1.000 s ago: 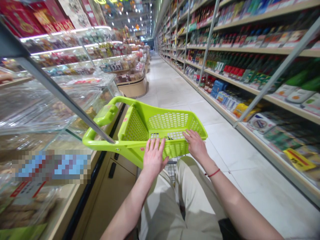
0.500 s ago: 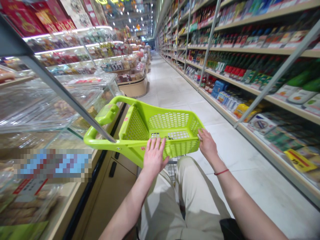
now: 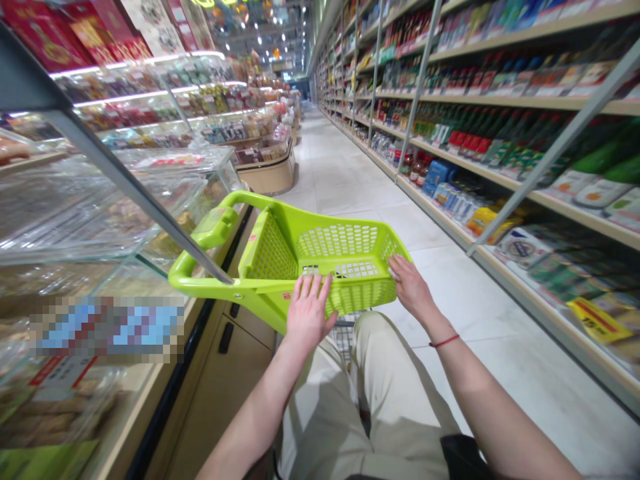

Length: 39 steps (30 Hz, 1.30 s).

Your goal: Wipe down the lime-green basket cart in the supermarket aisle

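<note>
Green basket (image 3: 280, 257) bears left hand (image 3: 307, 317), fingers (image 3: 313, 288) spread; right hand (image 3: 413, 291) grip unclear (thumb hidden).

1. My left hand (image 3: 307, 313) covers part of the green basket (image 3: 345, 250) at its near wall.
2. My right hand (image 3: 411, 288) hides the basket's near right corner; I cannot tell whether its fingers close round the rim.
3. The bottom edge cuts off both my forearms.
4. A pixelated patch (image 3: 107, 323) blots a label on the left display case (image 3: 150, 193) (unreadable).
5. Labels on the right shelves (image 3: 500, 100) are too small to read.
</note>
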### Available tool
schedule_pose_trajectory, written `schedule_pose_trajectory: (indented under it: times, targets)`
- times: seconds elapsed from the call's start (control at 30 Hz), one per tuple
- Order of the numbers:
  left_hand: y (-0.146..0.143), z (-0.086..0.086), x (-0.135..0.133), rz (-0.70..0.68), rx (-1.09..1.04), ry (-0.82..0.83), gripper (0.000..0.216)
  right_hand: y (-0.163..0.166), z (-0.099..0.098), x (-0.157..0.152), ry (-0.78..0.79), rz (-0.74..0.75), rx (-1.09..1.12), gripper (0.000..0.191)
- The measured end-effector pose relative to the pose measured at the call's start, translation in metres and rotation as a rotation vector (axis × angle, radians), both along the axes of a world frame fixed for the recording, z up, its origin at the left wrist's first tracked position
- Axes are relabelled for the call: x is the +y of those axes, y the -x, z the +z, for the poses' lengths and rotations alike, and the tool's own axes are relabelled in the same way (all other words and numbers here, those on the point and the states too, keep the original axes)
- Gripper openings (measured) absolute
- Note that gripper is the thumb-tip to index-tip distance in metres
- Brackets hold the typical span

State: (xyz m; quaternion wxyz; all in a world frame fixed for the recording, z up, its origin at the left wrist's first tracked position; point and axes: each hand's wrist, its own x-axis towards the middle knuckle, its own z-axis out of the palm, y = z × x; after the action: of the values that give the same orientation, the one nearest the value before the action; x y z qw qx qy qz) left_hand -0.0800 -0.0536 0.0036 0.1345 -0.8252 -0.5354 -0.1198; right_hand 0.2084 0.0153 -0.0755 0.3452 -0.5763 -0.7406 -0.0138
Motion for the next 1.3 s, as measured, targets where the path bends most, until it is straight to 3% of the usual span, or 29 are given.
schedule_pose_trajectory:
  times: [0.13,0.3,0.5,0.67,0.77,1.0,1.13,1.3]
  targets:
    - [-0.001,0.0,0.0,0.004,-0.002,0.002,0.081,-0.014,-0.007,0.001,-0.005,-0.086,0.035,0.063]
    - [-0.001,0.0,0.0,0.007,0.012,-0.003,0.084,0.02,-0.003,-0.004,-0.039,-0.177,0.031,0.064]
    - [-0.001,0.0,0.0,0.006,0.009,-0.003,0.082,0.051,0.007,-0.01,-0.06,-0.047,0.014,0.061]
    - [0.001,0.0,-0.001,-0.004,0.013,-0.002,0.081,0.031,0.005,-0.011,-0.124,0.069,0.031,0.041]
    - [0.001,0.0,0.0,-0.002,0.019,0.005,0.081,0.013,-0.001,-0.011,-0.15,0.093,0.061,0.04]
    - [0.0,0.0,0.0,0.005,0.013,0.008,0.082,-0.01,-0.011,-0.015,-0.176,-0.109,0.073,0.049]
    - [-0.001,0.0,0.0,0.018,0.013,0.018,0.084,0.007,-0.007,-0.022,-0.157,-0.187,-0.048,0.058]
    - [-0.002,-0.001,0.0,0.018,0.012,0.012,0.084,0.05,0.003,-0.026,-0.203,-0.142,-0.135,0.059]
